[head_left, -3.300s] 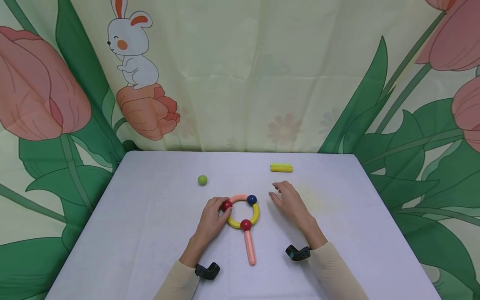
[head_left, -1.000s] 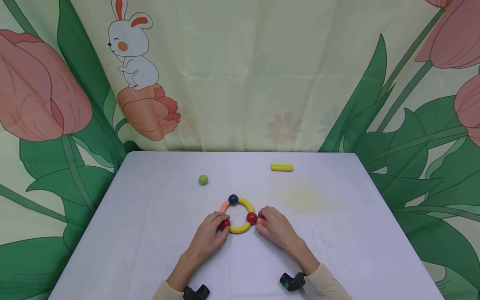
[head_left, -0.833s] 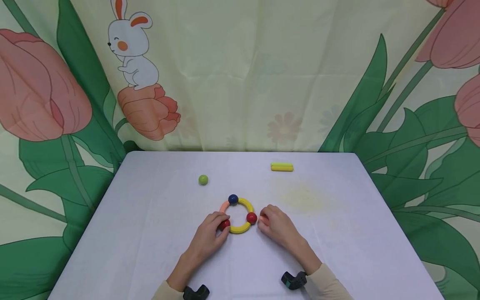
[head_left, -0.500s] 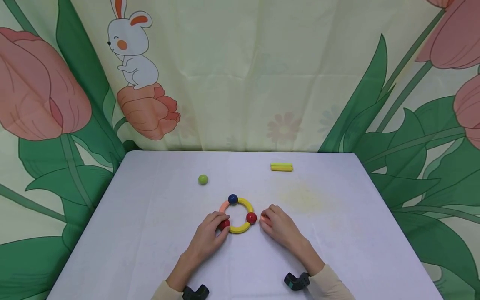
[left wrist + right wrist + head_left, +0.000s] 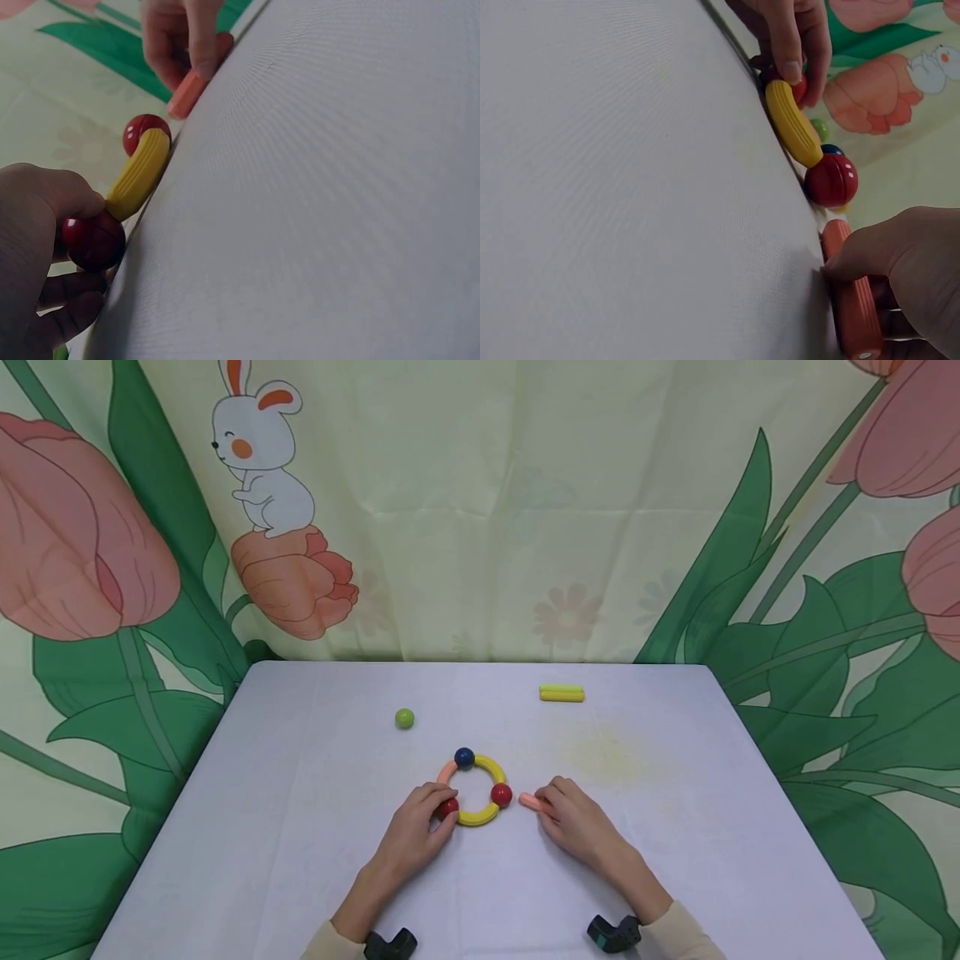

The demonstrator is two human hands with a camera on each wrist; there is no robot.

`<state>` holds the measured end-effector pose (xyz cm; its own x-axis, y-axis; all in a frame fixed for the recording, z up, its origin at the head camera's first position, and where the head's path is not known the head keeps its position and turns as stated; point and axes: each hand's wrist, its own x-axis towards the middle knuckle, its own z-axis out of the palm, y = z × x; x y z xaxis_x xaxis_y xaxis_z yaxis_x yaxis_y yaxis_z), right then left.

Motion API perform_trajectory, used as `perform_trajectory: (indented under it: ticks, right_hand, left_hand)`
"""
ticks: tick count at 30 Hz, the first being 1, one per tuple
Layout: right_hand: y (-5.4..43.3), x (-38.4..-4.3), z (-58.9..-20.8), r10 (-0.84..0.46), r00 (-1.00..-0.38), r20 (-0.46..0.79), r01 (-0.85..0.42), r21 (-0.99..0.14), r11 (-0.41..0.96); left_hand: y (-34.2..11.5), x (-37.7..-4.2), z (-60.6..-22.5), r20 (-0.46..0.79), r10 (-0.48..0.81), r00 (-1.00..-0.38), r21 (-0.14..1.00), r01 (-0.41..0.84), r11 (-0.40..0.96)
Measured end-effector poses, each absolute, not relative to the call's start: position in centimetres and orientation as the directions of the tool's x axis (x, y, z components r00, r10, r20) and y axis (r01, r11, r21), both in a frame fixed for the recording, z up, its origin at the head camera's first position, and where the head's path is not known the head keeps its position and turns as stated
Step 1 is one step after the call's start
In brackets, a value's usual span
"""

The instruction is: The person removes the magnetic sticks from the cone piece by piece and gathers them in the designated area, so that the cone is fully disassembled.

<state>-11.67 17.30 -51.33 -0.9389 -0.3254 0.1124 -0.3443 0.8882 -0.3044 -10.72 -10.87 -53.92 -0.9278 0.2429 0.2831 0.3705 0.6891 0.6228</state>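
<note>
A ring of curved sticks and balls lies on the white table. It has two yellow curved sticks [image 5: 477,818], a pink curved stick [image 5: 447,772], a blue ball [image 5: 465,757] and a red ball [image 5: 501,795] at its right. My left hand [image 5: 416,822] pinches another red ball [image 5: 94,241] at the ring's lower left, thumb and fingers on either side. Right of the ring, my right hand [image 5: 583,822] grips a straight pink stick [image 5: 853,307] between thumb and fingers. A small gap separates its near end from the right red ball.
A green ball [image 5: 405,718] lies behind the ring to the left. Yellow sticks [image 5: 562,693] sit side by side near the table's back edge. Behind the table [image 5: 315,860] hangs a curtain [image 5: 450,527] printed with tulips and a rabbit.
The ring has turned counterclockwise, bringing the straight pink stick from the front to the right side. My right hand took hold of that stick and has drawn it rightward, off the red ball.
</note>
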Motion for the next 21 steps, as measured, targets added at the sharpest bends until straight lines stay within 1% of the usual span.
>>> perform_trajectory:
  ticks: [4, 8, 14, 21]
  right_hand:
    - [17.9, -12.1, -51.0, -0.349, -0.927, 0.139, -0.375, -0.281, 0.883]
    - [18.6, -13.3, -50.4, -0.347, -0.924, 0.161, -0.379, -0.27, 0.885]
    - [19.9, -16.4, -50.0, -0.343, -0.921, 0.182, -0.382, -0.269, 0.884]
    - [21.3, -20.4, -50.1, -0.393, -0.885, 0.25, -0.446, -0.211, 0.87]
  left_hand:
    - [-10.9, -10.7, -53.9, 0.273, 0.243, -0.931, 0.628, 0.364, 0.688]
    - [-10.9, -10.7, -53.9, 0.272, 0.24, -0.932, 0.623, 0.361, 0.694]
    - [-10.8, -10.7, -54.2, 0.284, 0.239, -0.929, 0.619, 0.368, 0.694]
    - [-10.8, -10.7, -54.1, 0.283, 0.239, -0.929, 0.615, 0.368, 0.698]
